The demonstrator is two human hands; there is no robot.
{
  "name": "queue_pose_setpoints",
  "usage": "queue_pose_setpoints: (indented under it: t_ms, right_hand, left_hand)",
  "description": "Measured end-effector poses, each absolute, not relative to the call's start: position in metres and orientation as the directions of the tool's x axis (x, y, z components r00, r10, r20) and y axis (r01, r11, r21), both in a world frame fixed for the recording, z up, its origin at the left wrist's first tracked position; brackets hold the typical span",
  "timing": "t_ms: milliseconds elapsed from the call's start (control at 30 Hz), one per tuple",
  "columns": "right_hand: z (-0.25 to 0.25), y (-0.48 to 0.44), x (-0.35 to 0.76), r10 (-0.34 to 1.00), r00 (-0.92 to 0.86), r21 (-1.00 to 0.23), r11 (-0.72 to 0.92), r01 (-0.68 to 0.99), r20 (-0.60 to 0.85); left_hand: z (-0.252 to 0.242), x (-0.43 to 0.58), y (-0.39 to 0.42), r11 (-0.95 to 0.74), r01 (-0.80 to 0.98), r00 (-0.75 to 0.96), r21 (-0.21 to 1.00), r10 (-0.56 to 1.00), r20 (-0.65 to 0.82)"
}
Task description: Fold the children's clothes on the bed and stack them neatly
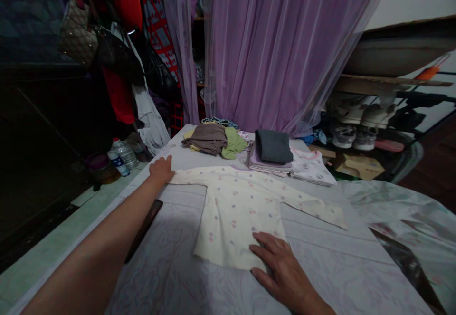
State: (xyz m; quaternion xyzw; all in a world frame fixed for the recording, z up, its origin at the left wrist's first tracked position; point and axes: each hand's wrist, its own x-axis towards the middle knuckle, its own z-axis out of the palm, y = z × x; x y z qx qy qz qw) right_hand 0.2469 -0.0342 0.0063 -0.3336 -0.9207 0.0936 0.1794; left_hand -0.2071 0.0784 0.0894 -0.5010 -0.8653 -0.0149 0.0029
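Note:
A cream long-sleeved child's shirt (238, 205) with small printed motifs lies spread flat, its sleeves reaching out to both sides. My left hand (162, 169) is closed at the cuff of the left sleeve, fingertips partly hidden. Over the lower right hem rests my right hand (276, 267), fingers apart and holding nothing. Under my left forearm a dark phone-like slab (153, 213) is partly covered.
Beyond the shirt sit a loose pile of clothes (208, 138), a folded dark grey garment (273, 145) on a folded stack, and a folded white printed garment (311, 165). Purple curtains (256, 53) hang behind. Shoes (352, 134) fill a rack at right; bottles (124, 153) stand left.

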Motion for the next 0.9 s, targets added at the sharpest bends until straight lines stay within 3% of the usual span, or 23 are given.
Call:
queue_pose_setpoints:
  t_ms: [100,233,300,400,533,667,800,900]
  right_hand:
    - [0.011,-0.034,0.244,0.676,-0.696,-0.330,0.732,0.596,0.243]
    - [0.022,-0.028,0.235,0.754,-0.630,-0.465,0.632,0.620,0.185]
    - [0.028,-0.021,0.231,0.780,-0.610,-0.552,0.571,0.608,0.135]
    - [0.034,-0.004,0.227,0.813,-0.582,-0.682,0.438,0.585,0.023]
    - [0.029,0.028,0.231,0.853,-0.485,-0.825,0.126,0.551,-0.194]
    - [0.027,0.057,0.237,0.808,-0.488,-0.870,-0.062,0.489,-0.332]
    - [0.029,0.070,0.236,0.746,-0.513,-0.851,-0.137,0.507,-0.426]
    - [0.029,0.072,0.236,0.722,-0.503,-0.838,-0.195,0.511,-0.474]
  left_hand:
    - [0.074,-0.180,0.066,0.239,0.966,-0.248,0.101,0.965,0.084]
    - [0.046,-0.133,0.043,-0.240,0.875,0.203,0.421,0.970,0.133]
    - [0.035,-0.116,0.029,-0.313,0.778,0.321,0.545,0.944,0.083]
    - [0.027,-0.105,0.007,-0.311,0.719,0.368,0.621,0.929,0.040]
    - [0.027,-0.109,-0.024,-0.362,0.730,0.433,0.580,0.901,0.016]
    - [0.025,-0.106,-0.046,-0.381,0.785,0.440,0.488,0.898,-0.009]
    - [0.014,-0.085,-0.049,-0.340,0.869,0.304,0.360,0.940,0.155]
    - [0.009,-0.069,-0.043,-0.392,0.859,0.298,0.329,0.906,0.299]
